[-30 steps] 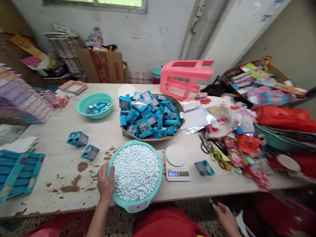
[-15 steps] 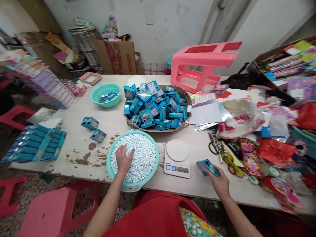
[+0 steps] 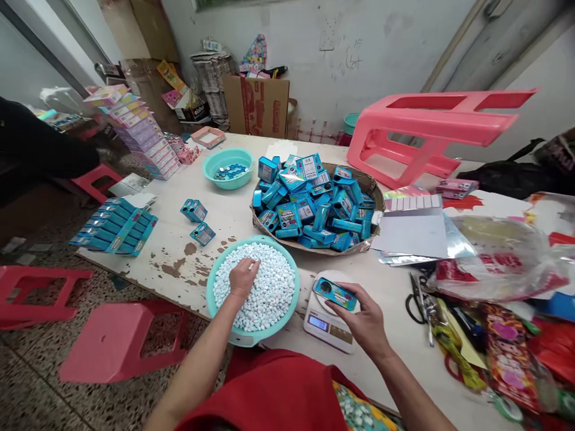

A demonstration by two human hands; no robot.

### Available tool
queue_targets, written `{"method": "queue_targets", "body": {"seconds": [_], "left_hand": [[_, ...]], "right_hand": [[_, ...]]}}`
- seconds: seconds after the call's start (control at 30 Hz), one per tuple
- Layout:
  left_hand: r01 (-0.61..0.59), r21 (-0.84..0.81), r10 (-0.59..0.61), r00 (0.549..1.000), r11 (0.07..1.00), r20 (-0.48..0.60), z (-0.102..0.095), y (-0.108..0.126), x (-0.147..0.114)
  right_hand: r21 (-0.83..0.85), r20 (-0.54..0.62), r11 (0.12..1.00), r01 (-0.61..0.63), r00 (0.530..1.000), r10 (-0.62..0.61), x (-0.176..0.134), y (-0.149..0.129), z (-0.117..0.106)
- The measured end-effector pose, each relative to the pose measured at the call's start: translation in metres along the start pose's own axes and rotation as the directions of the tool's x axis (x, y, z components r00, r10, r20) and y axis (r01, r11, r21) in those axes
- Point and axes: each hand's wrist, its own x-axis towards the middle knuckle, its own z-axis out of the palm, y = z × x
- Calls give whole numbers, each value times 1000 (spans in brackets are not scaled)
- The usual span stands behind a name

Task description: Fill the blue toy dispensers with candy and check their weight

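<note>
Right hand (image 3: 366, 320) is holding a box (image 3: 335, 293) over the scale (image 3: 330, 332); left hand (image 3: 243, 278) is resting among pellets (image 3: 274, 290).
Its hole is gaping uncovered, so this box is looking unfinished; thumb and fingers are gripping its sides. Left fingers are curling nearly together; whether they are pinching any pellets, I cannot tell. The basin (image 3: 245, 340), just left of the scale, is brimming. Behind the scale, a carton (image 3: 378, 194) is holding many piled boxes (image 3: 309, 209), contents unclear; well left of it, three loose boxes (image 3: 203, 234) are waiting, and a bowl (image 3: 233, 181) is holding blue discs (image 3: 231, 172).
</note>
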Motion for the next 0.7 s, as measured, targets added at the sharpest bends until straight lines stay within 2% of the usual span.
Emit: {"method": "queue_targets", "body": {"seconds": [0.07, 0.17, 0.23, 0.3, 0.33, 0.4, 0.5, 0.6, 0.7], "left_hand": [[124, -144, -133, 990, 982, -50, -1, 5, 2], [240, -268, -268, 960, 933, -75, -6, 20, 4], [353, -510, -401, 916, 784, 16, -12, 40, 4], [422, -736, -462, 871, 529, 168, -21, 66, 3], [426, -802, -453, 863, 418, 223, -25, 80, 2], [387, -862, -411, 880, 329, 238, -31, 104, -1], [278, -883, -376, 918, 378, 128, -29, 122, -8], [179, -870, -355, 935, 459, 5, -20, 120, -16], [134, -874, -337, 941, 467, -36, -14, 116, -20]], "right_hand": [[0, 42, 1000, 12, 999, -12, 7, -7, 13], [-34, 109, 998, 50, 993, -47, 15, -19, 33], [-66, 160, 994, 85, 984, -74, 20, -28, 48], [-110, 209, 987, 114, 974, -89, 25, -37, 64], [-139, 235, 981, 134, 967, -99, 27, -42, 72], [-207, 278, 961, 183, 953, -122, 31, -50, 87], [-286, 327, 927, 244, 934, -145, 36, -59, 104], [-325, 366, 901, 287, 917, -160, 38, -65, 112], [-368, 378, 876, 312, 911, -166, 40, -67, 112]]}}
